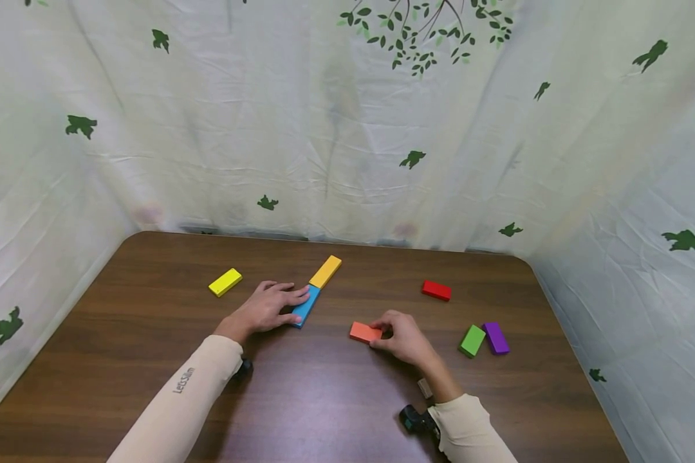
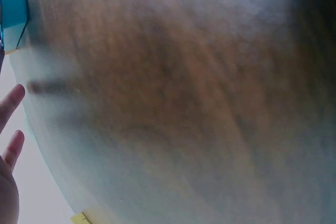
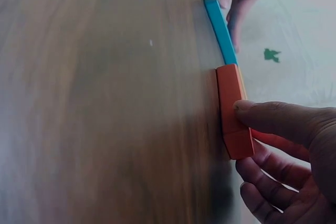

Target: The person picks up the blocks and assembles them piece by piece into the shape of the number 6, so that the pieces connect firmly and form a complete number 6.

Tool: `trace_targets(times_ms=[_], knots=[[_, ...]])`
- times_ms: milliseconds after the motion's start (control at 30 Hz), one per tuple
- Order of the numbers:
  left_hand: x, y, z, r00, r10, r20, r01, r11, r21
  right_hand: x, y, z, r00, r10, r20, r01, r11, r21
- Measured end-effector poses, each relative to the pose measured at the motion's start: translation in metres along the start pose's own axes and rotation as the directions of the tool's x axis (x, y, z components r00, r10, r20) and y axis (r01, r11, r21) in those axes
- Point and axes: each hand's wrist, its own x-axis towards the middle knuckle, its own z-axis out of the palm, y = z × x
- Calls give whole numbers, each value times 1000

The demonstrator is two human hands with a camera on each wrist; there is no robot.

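In the head view my left hand (image 1: 269, 307) rests on the left side of a blue block (image 1: 307, 307), its fingers spread and fairly straight. That block lies end to end with an amber-yellow block (image 1: 325, 271), the two forming a slanted line. My right hand (image 1: 404, 337) pinches the right end of an orange block (image 1: 363, 332) between thumb and fingers, to the right of the line. The right wrist view shows the thumb on the orange block (image 3: 231, 95). Only a few left fingertips and part of the blue block (image 2: 14, 1) appear in the left wrist view.
A bright yellow block (image 1: 225, 282) lies at the left of the brown table (image 1: 301, 399). On the right are a red block (image 1: 436, 290), a green block (image 1: 472, 341) and a purple block (image 1: 496, 338). A white leaf-print curtain (image 1: 301, 128) hangs behind the table.
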Motion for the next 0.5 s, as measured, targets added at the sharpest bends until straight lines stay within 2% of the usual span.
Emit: trace_targets(times_ms=[267, 500], knots=[[1, -1, 1, 1000, -21, 21, 21, 1000, 0, 6, -11, 9, 999, -28, 36, 28, 1000, 0], [1, -2, 2, 1000, -13, 17, 12, 1000, 5, 8, -20, 18, 998, -42, 38, 41, 999, 31]])
